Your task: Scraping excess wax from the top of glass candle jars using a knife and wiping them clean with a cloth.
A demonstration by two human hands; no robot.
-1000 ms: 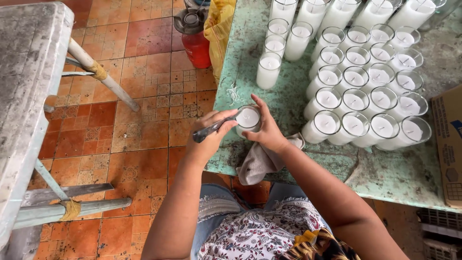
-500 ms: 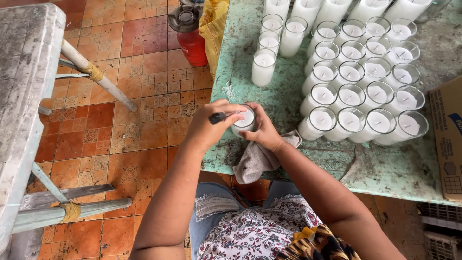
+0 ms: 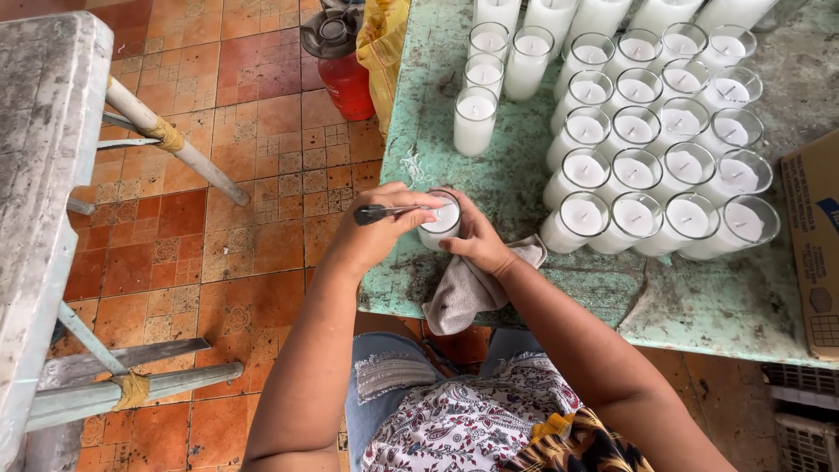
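The floor (image 3: 253, 157) is laid with worn terracotta tiles, some bearing faded patterns, lit by soft even daylight. At the left stands a weathered grey bench (image 3: 44, 166) on pale wooden legs bound with yellowish tape, and to the right a worktable with a chipped, stained green top (image 3: 699, 297) runs from near to far. Far, by the table's left edge, a red gas cylinder (image 3: 343, 74) stands on the tiles.

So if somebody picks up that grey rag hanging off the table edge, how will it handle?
The grey rag is crumpled and droops over the table edge, so probably floppy and light. The right hand rests on it, so it may drag.
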